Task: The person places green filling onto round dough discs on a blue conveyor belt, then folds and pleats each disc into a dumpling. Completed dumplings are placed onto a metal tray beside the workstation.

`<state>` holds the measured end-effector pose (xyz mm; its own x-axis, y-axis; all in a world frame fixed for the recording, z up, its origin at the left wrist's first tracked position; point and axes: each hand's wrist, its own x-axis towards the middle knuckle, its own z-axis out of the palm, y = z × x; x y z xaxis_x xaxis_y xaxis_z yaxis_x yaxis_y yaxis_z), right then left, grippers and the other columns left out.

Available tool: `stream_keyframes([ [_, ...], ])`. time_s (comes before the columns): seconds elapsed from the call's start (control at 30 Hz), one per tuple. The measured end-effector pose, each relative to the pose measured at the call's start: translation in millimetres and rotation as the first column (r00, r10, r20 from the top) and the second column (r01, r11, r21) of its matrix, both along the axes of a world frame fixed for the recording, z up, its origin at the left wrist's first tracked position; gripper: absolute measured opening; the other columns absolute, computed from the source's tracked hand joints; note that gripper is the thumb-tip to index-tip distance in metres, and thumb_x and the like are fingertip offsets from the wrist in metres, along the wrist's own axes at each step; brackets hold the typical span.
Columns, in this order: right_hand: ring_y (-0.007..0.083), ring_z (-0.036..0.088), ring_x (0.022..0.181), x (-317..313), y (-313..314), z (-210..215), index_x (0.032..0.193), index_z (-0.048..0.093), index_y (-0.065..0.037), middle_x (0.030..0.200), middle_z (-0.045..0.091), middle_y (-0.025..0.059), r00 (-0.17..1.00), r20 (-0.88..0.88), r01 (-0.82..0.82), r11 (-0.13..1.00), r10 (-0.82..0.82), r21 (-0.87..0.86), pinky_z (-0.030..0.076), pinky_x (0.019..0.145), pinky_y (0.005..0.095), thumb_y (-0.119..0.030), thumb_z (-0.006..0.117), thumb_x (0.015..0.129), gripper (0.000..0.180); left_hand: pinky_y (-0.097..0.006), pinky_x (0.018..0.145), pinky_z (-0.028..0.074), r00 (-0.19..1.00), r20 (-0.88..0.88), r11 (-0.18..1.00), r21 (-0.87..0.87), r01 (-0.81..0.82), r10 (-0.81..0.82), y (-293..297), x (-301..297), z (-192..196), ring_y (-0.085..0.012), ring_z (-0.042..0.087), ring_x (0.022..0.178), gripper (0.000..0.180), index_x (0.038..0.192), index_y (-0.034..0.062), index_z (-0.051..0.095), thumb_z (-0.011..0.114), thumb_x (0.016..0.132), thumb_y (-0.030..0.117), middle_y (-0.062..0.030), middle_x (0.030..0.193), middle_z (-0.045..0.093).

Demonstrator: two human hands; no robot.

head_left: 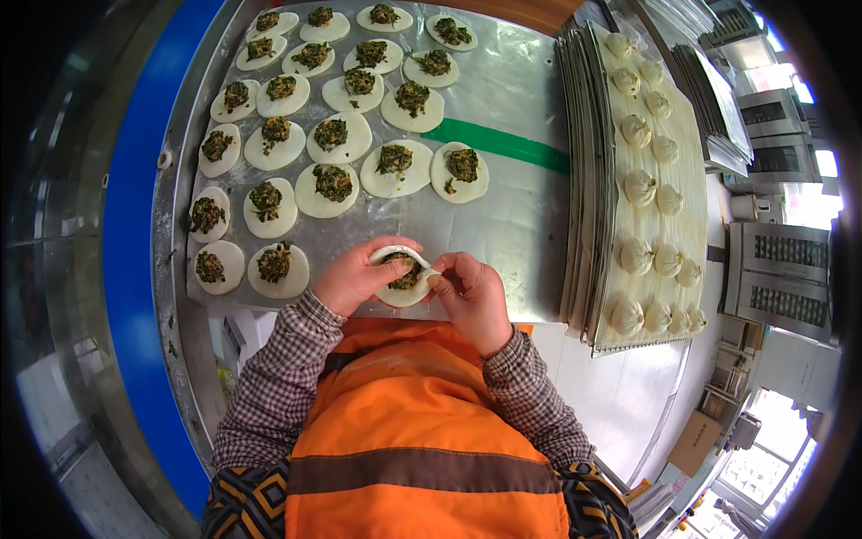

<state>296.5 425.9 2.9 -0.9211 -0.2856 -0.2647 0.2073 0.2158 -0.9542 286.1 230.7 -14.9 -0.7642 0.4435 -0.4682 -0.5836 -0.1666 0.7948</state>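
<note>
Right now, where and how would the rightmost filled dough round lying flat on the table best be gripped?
Probably by the bare right rim, coming in low from the right: the dough round lies flat, chopped filling heaped inside its edge, and another filled round sits close on its left.

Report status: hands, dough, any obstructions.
Left hand cupping the dough round; right hand pinching its edge. Partly folded, filling showing. Nothing visibly blocking either hand.

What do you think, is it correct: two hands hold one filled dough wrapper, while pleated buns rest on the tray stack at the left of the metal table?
The side is wrong: the head view shows the pleated buns on the tray stack right of the metal table. The left hand and right hand hold one filled dough wrapper.
</note>
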Motion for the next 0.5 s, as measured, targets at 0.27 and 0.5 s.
stream_keyframes([
  [0.27, 0.0109, 0.059, 0.066, -1.9, -0.8, 2.0, 0.095, 0.058, 0.003, 0.081, 0.064, 0.0068, 0.891, -0.426, -0.005, 0.941, 0.158, 0.339, 0.049, 0.060, 0.0240, 0.003, 0.062, 0.085, 0.011, -0.021, 0.047, 0.048, 0.965, -0.060, 0.904, -0.367, 0.218, -0.257, 0.6, -8.7, 8.2, -0.0072, 0.059, 0.070, 0.036, 0.123, 0.0098, 0.057, 0.059, 0.088, 0.009, -0.0013, 0.097, 0.063],
  [0.5, 0.0214, 0.062, 0.067, 0.7, -1.5, -4.1, 0.099, 0.060, 0.003, 0.081, 0.063, 0.0127, 0.961, -0.264, -0.030, 0.982, 0.080, 0.186, 0.050, 0.063, 0.0289, 0.004, 0.062, 0.080, 0.019, -0.019, 0.047, 0.044, 0.989, -0.072, 0.982, -0.151, 0.117, -0.129, -1.3, -4.3, 9.3, -0.0058, 0.057, 0.067, 0.035, 0.122, 0.0100, 0.058, 0.060, 0.088, 0.011, 0.0006, 0.091, 0.063],
])
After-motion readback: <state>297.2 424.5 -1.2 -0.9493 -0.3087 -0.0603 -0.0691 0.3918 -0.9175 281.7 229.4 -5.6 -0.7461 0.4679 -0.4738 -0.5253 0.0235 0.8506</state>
